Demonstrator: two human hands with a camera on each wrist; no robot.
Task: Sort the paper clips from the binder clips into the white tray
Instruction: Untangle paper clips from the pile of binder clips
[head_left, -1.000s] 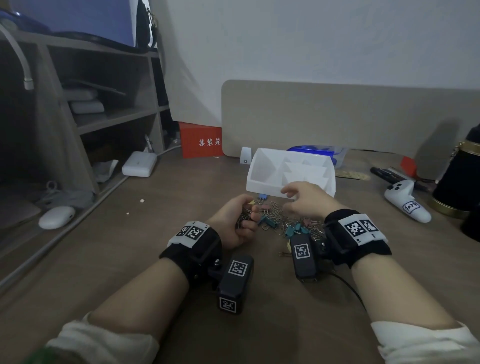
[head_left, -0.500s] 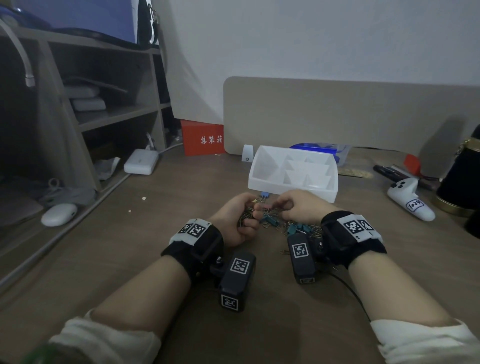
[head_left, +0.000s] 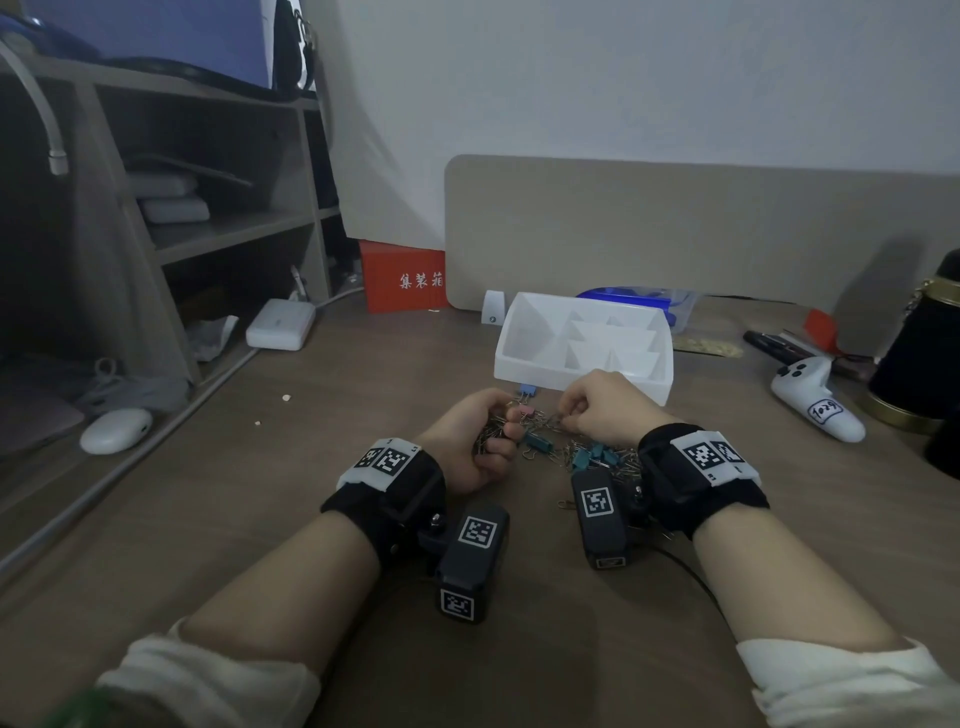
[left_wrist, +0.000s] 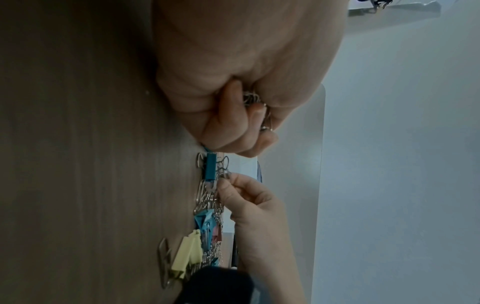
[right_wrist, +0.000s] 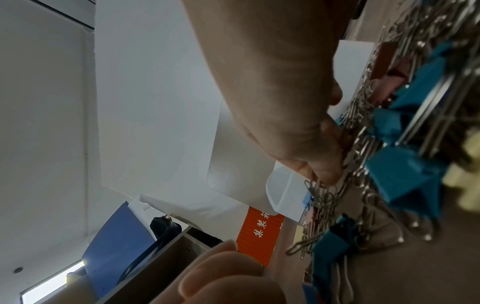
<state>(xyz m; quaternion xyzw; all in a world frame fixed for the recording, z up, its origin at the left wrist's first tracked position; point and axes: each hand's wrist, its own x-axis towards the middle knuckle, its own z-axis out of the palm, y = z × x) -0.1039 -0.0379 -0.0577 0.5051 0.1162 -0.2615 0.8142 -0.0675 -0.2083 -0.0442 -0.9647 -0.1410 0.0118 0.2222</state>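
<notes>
My left hand (head_left: 470, 441) is fisted on a bunch of paper clips (left_wrist: 253, 98), and my right hand (head_left: 602, 408) pinches one clip from the mixed pile (head_left: 597, 454) lying on the worktop (head_left: 260, 519) between my wrists. Teal binder clips (right_wrist: 405, 174) sit tangled in that pile. Just beyond it stands the white tray (head_left: 524, 364), compartments showing white.
</notes>
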